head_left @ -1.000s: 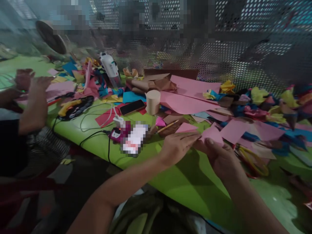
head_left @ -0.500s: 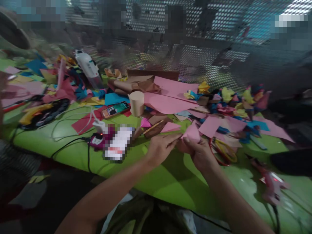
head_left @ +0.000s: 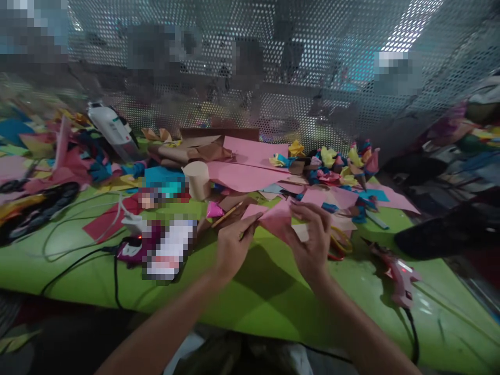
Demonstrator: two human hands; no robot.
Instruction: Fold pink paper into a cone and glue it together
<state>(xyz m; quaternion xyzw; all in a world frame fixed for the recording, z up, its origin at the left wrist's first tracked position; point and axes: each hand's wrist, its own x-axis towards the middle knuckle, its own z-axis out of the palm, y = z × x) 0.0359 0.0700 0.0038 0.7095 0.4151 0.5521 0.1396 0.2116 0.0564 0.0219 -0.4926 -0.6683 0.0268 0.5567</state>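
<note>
Above the green table I hold a folded piece of pink paper [head_left: 275, 220] in the air between my two hands. My left hand [head_left: 234, 245] pinches its left edge, with the fingers pressed together. My right hand [head_left: 313, 240] grips the other side, thumb below and bent fingers at the top edge. Behind the left fingertips lie a pencil [head_left: 227, 214] and a small bright pink packet [head_left: 214, 209]. Scissors with yellow and red handles [head_left: 340, 244] are partly hidden behind my right hand.
A pink glue gun [head_left: 402, 284] with a black cord lies at the right. Left of my hands are a blurred-out phone [head_left: 171, 250], a purple power socket [head_left: 130, 250] and cables. Paper sheets, a cardboard tube [head_left: 196, 180] and a spray bottle [head_left: 111, 127] stand or lie farther back.
The view has swung to the right, so the table's things sit farther left. My hands have moved apart a little, and the pink paper is more spread out between them.
</note>
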